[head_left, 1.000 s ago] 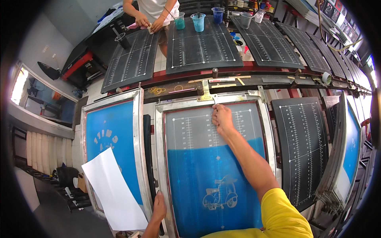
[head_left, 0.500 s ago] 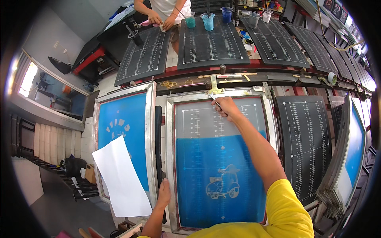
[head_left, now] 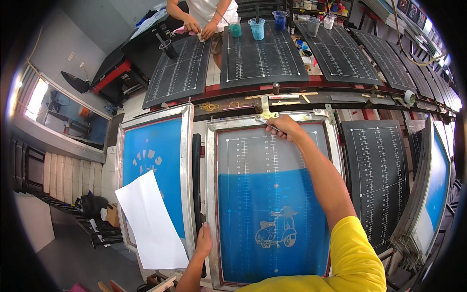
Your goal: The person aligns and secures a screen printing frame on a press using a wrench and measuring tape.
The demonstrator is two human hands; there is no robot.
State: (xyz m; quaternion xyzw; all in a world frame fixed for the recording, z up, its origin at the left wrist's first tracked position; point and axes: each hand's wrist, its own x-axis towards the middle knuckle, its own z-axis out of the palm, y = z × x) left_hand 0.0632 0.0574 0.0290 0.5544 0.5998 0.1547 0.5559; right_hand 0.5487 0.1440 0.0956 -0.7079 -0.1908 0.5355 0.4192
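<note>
A screen printing frame (head_left: pixel 212 194) with blue-coated mesh and a scooter design lies in front of me over a dark printing board. At its far edge, a brass-coloured clamp (head_left: pixel 266 116) holds the frame. My right hand (head_left: pixel 287 127) is closed around a metal wrench (head_left: pixel 269 126) whose head is against the clamp; fingers cover most of its handle. Lower down, my left hand (head_left: pixel 204 242) grips the left side of the frame, thumb upward and the other fingers partly hidden.
A second blue screen (head_left: pixel 187 160) stands at the left, with a white paper sheet (head_left: pixel 153 224) lying on it. Dark gridded boards (head_left: pixel 374 180) line both sides of the rail. Ink cups (head_left: pixel 257 30) stand on the far boards, where another person (head_left: pixel 209 12) works. Stacked screens (head_left: pixel 428 194) lean at the right.
The wrench has swung at the clamp, its handle now lying flatter, and my right hand has turned with it. My left hand stays on the frame. The whole view has shifted slightly.
</note>
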